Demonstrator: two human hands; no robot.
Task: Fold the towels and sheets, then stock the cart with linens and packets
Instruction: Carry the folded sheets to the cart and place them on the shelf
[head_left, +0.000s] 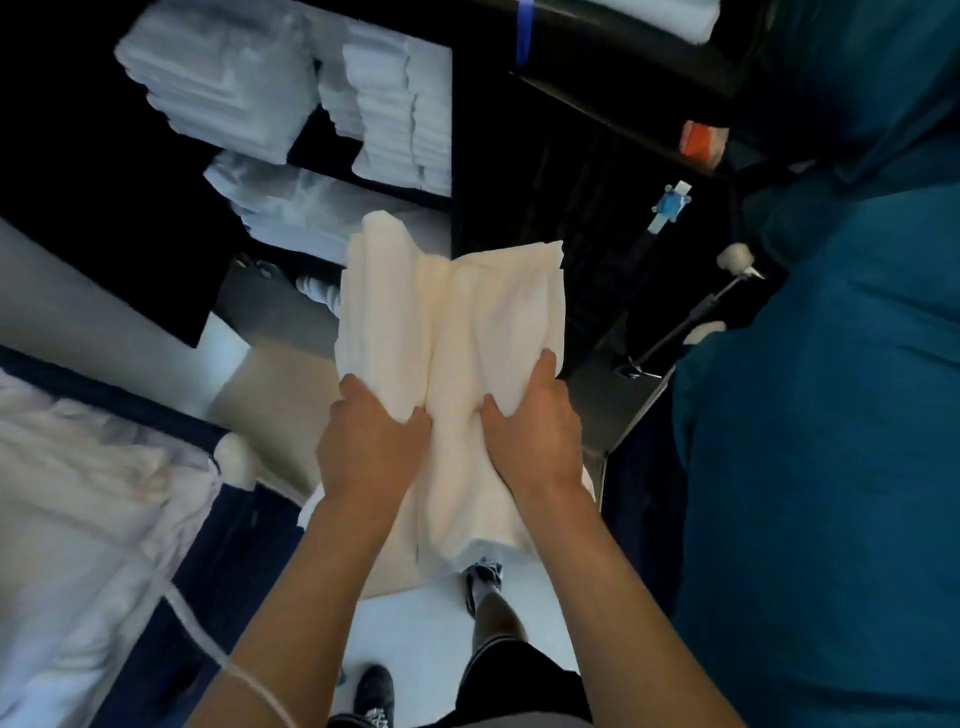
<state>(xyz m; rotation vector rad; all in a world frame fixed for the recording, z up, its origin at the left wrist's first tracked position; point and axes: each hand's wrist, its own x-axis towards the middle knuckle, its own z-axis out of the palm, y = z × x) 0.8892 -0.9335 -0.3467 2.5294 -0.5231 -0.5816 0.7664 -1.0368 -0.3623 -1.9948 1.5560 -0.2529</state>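
Both hands (452, 441) grip the folded towel's (452, 312) near edge.

bare forearms (311, 587), dark shorts (514, 675), dark sneakers (375, 691)

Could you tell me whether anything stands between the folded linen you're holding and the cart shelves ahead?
Nothing visible does. The left hand and right hand grip the folded linen in the air, and its far edge already reaches toward the cart shelves, where white stacks lie just beyond it.
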